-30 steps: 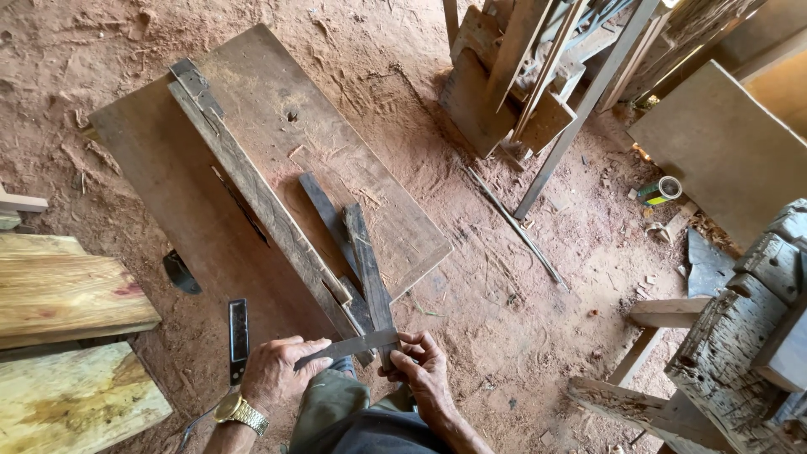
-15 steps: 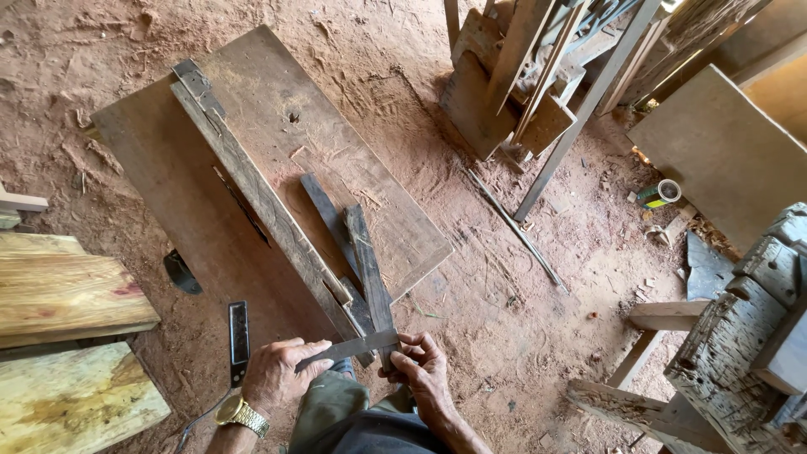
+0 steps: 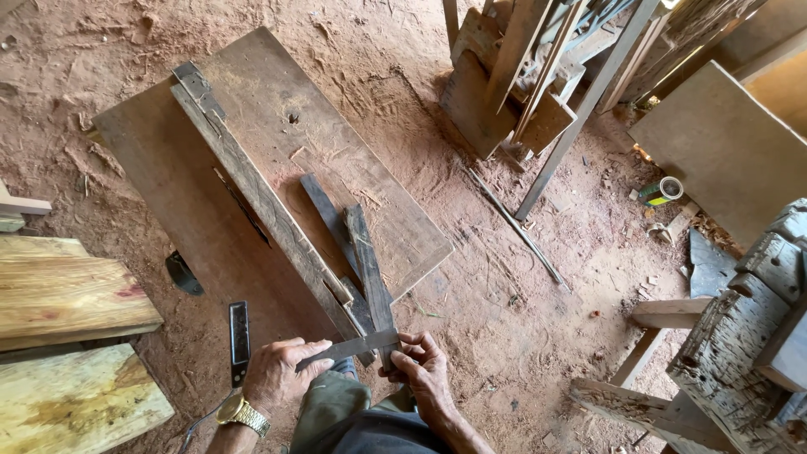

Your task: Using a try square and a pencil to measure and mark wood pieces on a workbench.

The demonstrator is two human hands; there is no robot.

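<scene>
**Squarely: flat metal blade going across the end of a dark slat**

Basically, the person is crouching at the near corner of a big worn wooden board (image 3: 277, 160) lying flat on red dirt. A long weathered rail (image 3: 252, 193) is running diagonally across that board, and two dark slats are leaning against its right side, forming a narrow V.

The nearer slat (image 3: 370, 269) is pointing towards the person, its end sitting just past the board's corner. A flat grey metal blade (image 3: 349, 346) is lying crosswise over that end, touching it.

The left hand (image 3: 273, 374) is pressing down on the blade's left part, fingers closed flat over it, gold watch on the wrist. The right hand (image 3: 420, 370) is pinching the blade's right end together with the slat, thumb and fingers clamped on both. Whether the blade is a saw or a rule, I can't tell; no teeth or marks are readable.

My read on doing this well:
- keeping the blade truly crosswise to the slat, not skewed along the V;
- keeping the right-hand pinch tight, since the slat end is overhanging the board and looks free to tip;
- keeping the left palm's weight low so the blade isn't rocking.

Off to the left, a short dark tool (image 3: 239, 332) is lying on the dirt, just beside the left hand, untouched. A dark curved scrap (image 3: 183, 273) is sitting farther up.
</scene>
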